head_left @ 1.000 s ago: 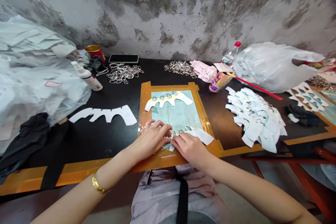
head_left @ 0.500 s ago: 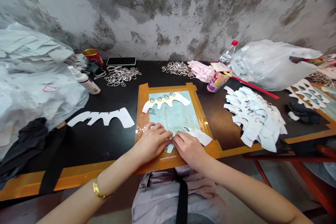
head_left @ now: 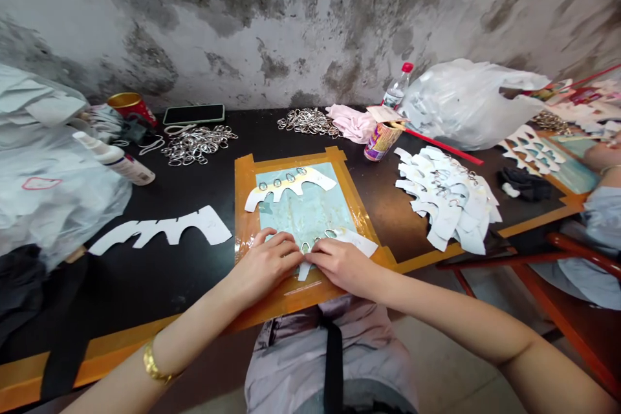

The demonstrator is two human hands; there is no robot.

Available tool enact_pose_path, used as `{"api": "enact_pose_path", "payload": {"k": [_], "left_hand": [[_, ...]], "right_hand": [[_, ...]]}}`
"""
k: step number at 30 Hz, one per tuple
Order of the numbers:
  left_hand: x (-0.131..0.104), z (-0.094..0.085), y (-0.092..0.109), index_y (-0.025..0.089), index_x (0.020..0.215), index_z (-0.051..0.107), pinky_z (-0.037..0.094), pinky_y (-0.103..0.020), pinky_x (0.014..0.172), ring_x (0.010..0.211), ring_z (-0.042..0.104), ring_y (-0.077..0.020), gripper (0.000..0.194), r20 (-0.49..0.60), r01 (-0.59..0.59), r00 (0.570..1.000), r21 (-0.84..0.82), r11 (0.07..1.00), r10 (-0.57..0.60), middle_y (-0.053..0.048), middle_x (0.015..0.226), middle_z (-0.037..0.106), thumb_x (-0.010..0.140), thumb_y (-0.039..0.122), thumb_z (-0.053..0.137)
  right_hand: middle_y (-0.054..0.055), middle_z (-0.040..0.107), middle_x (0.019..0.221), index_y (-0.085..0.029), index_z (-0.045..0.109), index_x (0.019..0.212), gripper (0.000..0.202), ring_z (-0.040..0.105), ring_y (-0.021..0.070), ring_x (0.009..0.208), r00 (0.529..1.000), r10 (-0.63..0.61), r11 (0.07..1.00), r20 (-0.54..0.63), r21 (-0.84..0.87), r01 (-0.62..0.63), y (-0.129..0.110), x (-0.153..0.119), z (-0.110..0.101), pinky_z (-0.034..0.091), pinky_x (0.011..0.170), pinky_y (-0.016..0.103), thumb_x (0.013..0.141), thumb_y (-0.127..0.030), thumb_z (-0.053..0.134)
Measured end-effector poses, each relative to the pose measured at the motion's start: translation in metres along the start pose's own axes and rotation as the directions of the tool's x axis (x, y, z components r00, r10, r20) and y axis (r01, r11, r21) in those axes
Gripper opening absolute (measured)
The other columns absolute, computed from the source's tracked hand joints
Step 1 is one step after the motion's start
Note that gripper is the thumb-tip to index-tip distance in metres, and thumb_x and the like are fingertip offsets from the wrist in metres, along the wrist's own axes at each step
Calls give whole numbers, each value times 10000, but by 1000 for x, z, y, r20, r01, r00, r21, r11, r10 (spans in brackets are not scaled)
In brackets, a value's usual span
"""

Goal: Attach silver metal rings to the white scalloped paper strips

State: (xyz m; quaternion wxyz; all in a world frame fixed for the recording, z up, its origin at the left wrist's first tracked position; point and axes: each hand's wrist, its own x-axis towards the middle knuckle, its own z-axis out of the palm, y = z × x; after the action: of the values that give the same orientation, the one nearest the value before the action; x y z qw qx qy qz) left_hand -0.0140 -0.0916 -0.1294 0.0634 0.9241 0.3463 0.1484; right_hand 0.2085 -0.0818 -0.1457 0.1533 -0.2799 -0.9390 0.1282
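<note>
My left hand (head_left: pixel 272 262) and my right hand (head_left: pixel 343 266) meet at the near side of a pale blue sheet (head_left: pixel 297 215) taped to the table. Their bent fingertips pinch a white scalloped piece (head_left: pixel 358 241), largely covered by the hands. Its right end and one narrow tab show. Metal rings (head_left: pixel 330 233) sit along its upper edge, one right between the fingertips. Farther up the sheet lies a second scalloped piece (head_left: pixel 317 177), with several rings on its yellowish edge. A third white piece (head_left: pixel 218 225), without rings, lies left of the sheet.
At right is a heap of white pieces (head_left: pixel 449 197). Two ring piles (head_left: pixel 198 144) (head_left: pixel 308 121), a phone (head_left: pixel 194 114), a spray bottle (head_left: pixel 116 158), a pink cloth (head_left: pixel 350 123) and a purple cup (head_left: pixel 381 142) stand toward the wall. Plastic bags (head_left: pixel 460 103) flank the table. Another person's arm (head_left: pixel 604 158) shows far right.
The view has shifted, so the table things appear farther left, and another person's arm now shows at the far right. My hands stay together on the same piece, fingertips slightly farther apart.
</note>
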Motion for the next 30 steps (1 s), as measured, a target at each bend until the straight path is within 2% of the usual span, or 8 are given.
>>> {"api": "enact_pose_path", "payload": {"k": [6,11,17,19,23,25,27,30], "left_hand": [[1,-8,-10,232,1024,623,256,-393,932,1055,559,-215,200,80,-84,993,-1,996,84,-5,975,709,882,105,563],[-4,-10,-14,275,1089,610,235,-404,943,1053,554,-208,217,96,-52,994,-83,995,60,9,1057,714,945,171,485],[-4,-9,-14,263,1090,604,229,-406,949,1033,546,-199,242,117,-7,993,-143,990,24,9,1034,704,961,160,428],[-3,-11,-12,268,1115,598,227,-410,953,1032,548,-200,246,122,-3,992,-145,989,21,5,1033,701,969,184,419],[-2,-16,-6,270,1116,602,219,-424,971,1036,552,-204,233,130,-1,991,-139,990,19,11,1042,697,967,214,432],[-2,-18,-4,264,1114,603,222,-429,974,1041,553,-208,230,129,10,992,-134,991,7,12,1046,698,962,214,438],[-2,-19,-2,258,1111,604,232,-433,973,1047,553,-213,232,141,24,990,-137,990,-4,7,1041,697,959,211,436],[-1,-20,-2,249,1106,608,249,-442,972,1051,552,-220,240,174,37,985,-152,988,-10,-6,1034,693,953,200,430]], "right_hand": [[67,559,878,-133,606,1071,207,536,181,817,987,-87,984,138,-141,106,0,3,-11,467,681,277,985,-151,419],[111,565,941,-60,568,1098,205,533,215,879,957,-145,953,253,-224,204,-4,5,-17,487,680,316,977,-129,418],[123,574,939,-43,597,1036,181,539,239,896,939,-189,939,287,-229,259,-5,3,-19,495,657,324,953,-106,449],[123,588,943,-52,606,1022,171,547,234,899,943,-187,955,273,-173,240,-1,3,-19,498,685,322,946,-102,461],[71,612,911,-114,617,985,142,580,173,847,984,-31,999,174,44,23,9,9,-18,489,758,285,962,-155,483],[54,615,894,-136,628,949,150,589,154,819,986,12,995,164,92,-27,11,13,-19,479,746,270,972,-201,494],[49,611,859,-137,637,881,153,583,152,778,978,-21,999,209,43,12,9,17,-20,468,705,269,962,-184,515],[59,597,803,-127,631,798,139,565,182,761,957,-82,984,278,-132,123,5,22,-23,438,619,287,918,-114,563]]}}
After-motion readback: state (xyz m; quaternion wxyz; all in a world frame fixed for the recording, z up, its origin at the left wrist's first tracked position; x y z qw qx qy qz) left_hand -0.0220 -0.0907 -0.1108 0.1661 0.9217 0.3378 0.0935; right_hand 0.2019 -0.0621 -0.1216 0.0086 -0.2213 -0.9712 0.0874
